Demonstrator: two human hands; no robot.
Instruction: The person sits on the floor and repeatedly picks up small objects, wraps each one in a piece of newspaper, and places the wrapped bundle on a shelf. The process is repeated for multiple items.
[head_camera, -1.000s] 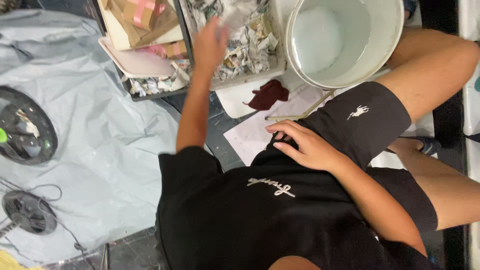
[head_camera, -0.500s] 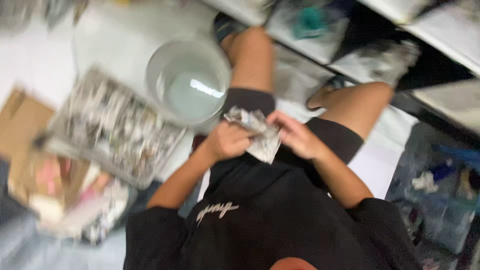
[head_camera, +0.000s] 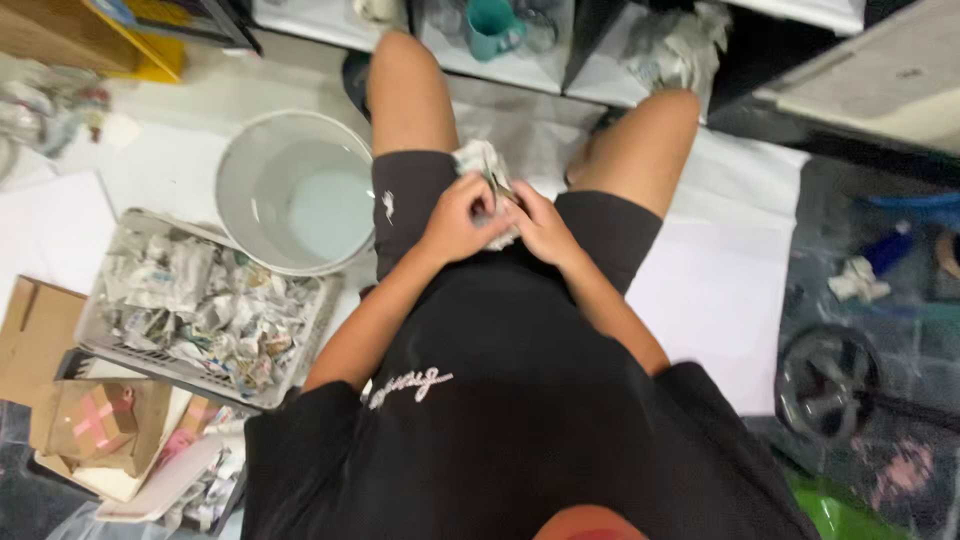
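right now both hands are pinching a crumpled newspaper piece (head_camera: 487, 165) over the lap, left hand (head_camera: 455, 215) and right hand (head_camera: 543, 222) closing on its lower edge. it is looking light, soft, easily torn, so gripping near the edges is suiting it best.

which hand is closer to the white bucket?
Left. The left hand grips the crumpled paper over the left thigh, just right of the white bucket in the picture. The right hand holds the same paper from the far side, farther off.
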